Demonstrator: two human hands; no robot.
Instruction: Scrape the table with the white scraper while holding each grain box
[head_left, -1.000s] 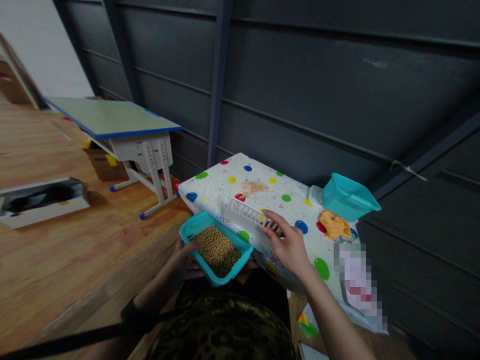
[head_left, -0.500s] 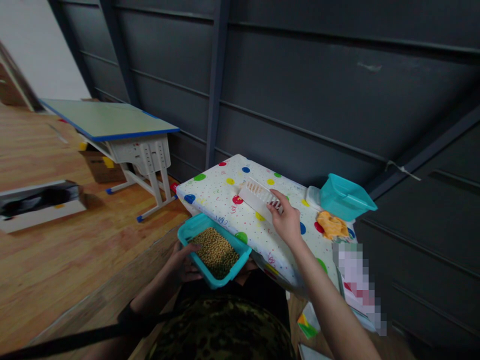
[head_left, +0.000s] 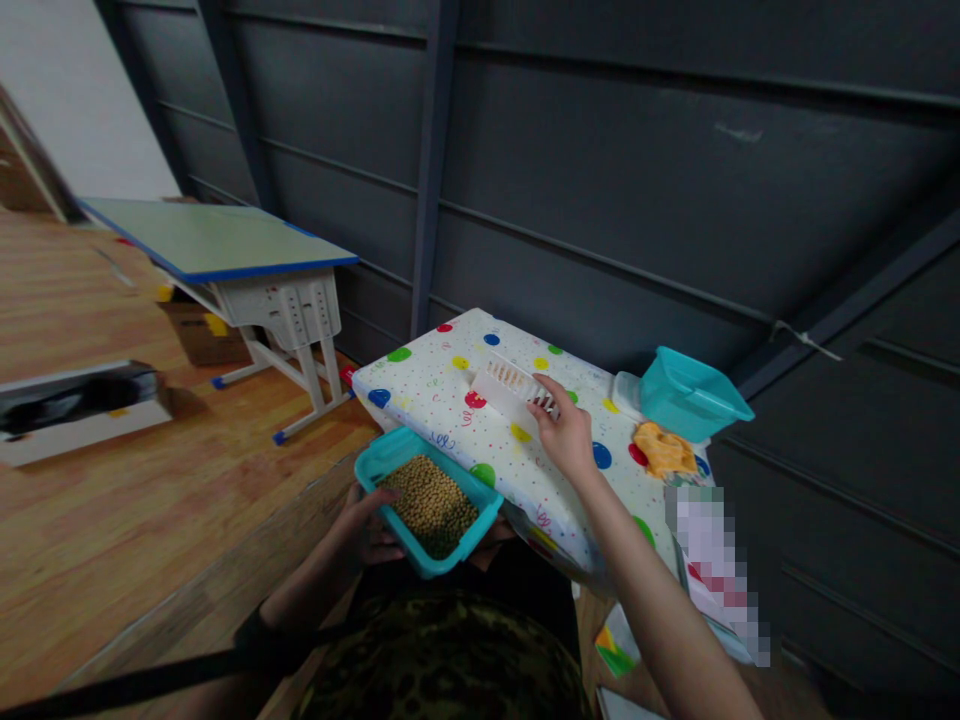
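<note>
My left hand [head_left: 367, 525] grips the near-left rim of a teal tray [head_left: 390, 452] filled with yellowish beans [head_left: 431, 503], held below the near edge of a small table with a polka-dot cloth [head_left: 435, 385]. My right hand [head_left: 564, 435] reaches over the table and holds a white slotted plastic scraper [head_left: 504, 388] standing on the cloth at the far middle. A few beans lie right by the scraper's slotted edge.
A second teal tray [head_left: 694, 395] stands at the table's far right beside an orange cloth [head_left: 664, 448]. A dark panelled wall [head_left: 637, 180] runs behind. A blue-edged desk [head_left: 217, 240] and a white box [head_left: 75, 405] stand on the wooden floor at left.
My right hand has carried the white scraper from the table's near edge out to the far middle, onto the spot where the loose beans lay. The left hand and tray have stayed put.
</note>
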